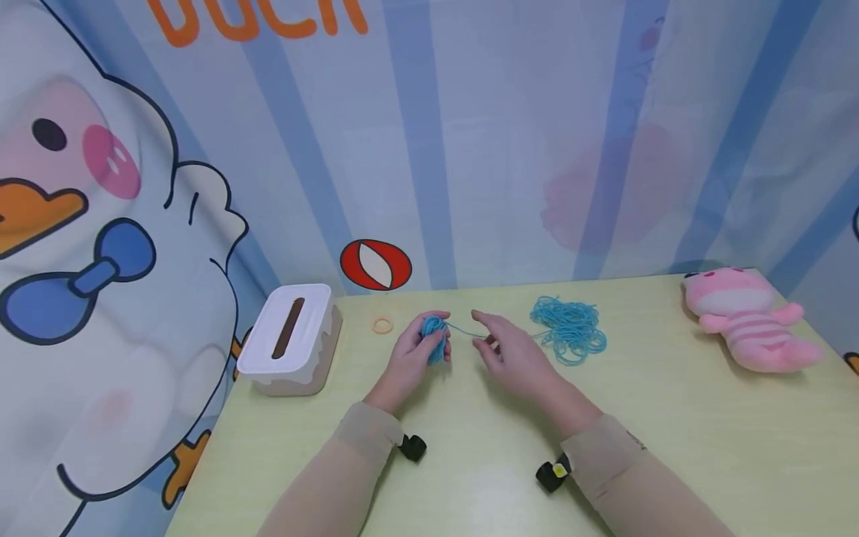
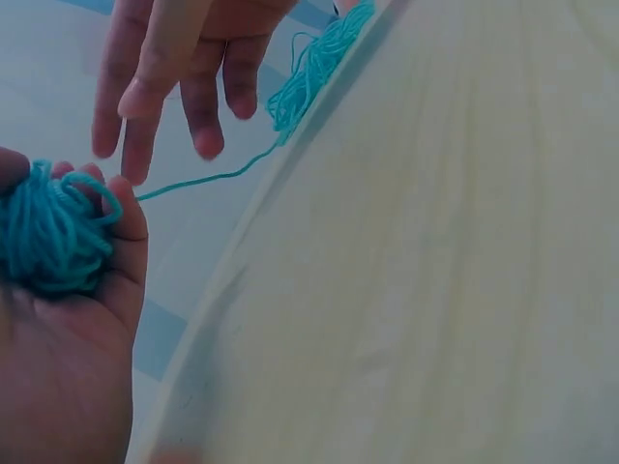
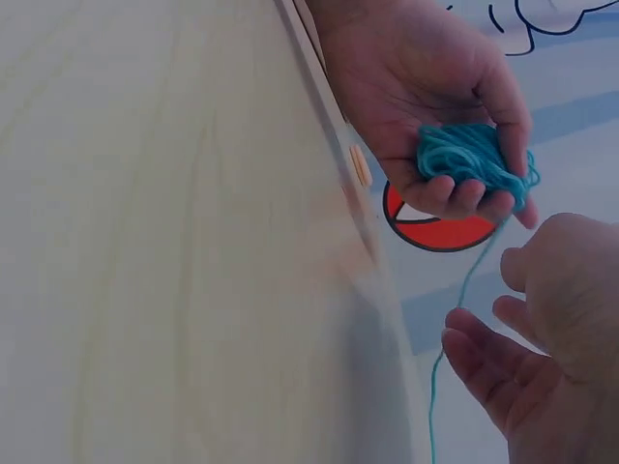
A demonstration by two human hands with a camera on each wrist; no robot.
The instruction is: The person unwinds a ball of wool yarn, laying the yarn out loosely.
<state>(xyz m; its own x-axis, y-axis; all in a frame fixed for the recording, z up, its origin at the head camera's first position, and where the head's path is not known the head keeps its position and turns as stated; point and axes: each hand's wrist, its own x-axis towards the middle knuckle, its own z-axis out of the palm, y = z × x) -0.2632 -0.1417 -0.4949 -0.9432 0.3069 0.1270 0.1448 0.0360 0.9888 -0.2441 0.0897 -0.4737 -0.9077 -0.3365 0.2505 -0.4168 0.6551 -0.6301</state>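
A wound bundle of blue yarn sits in my left hand, with the thumb pressed over it and the fingers curled round it. From the bundle a thin strand runs past my right hand to a loose heap of the same yarn on the table. The right hand hovers just right of the bundle, its fingers loosely spread. The strand passes by its fingertips, and no pinch on it shows.
A tissue box with a white lid stands at the left of the table. Between it and the left hand lies a small orange ring. A pink plush toy lies at the far right. Behind the table hangs a printed curtain.
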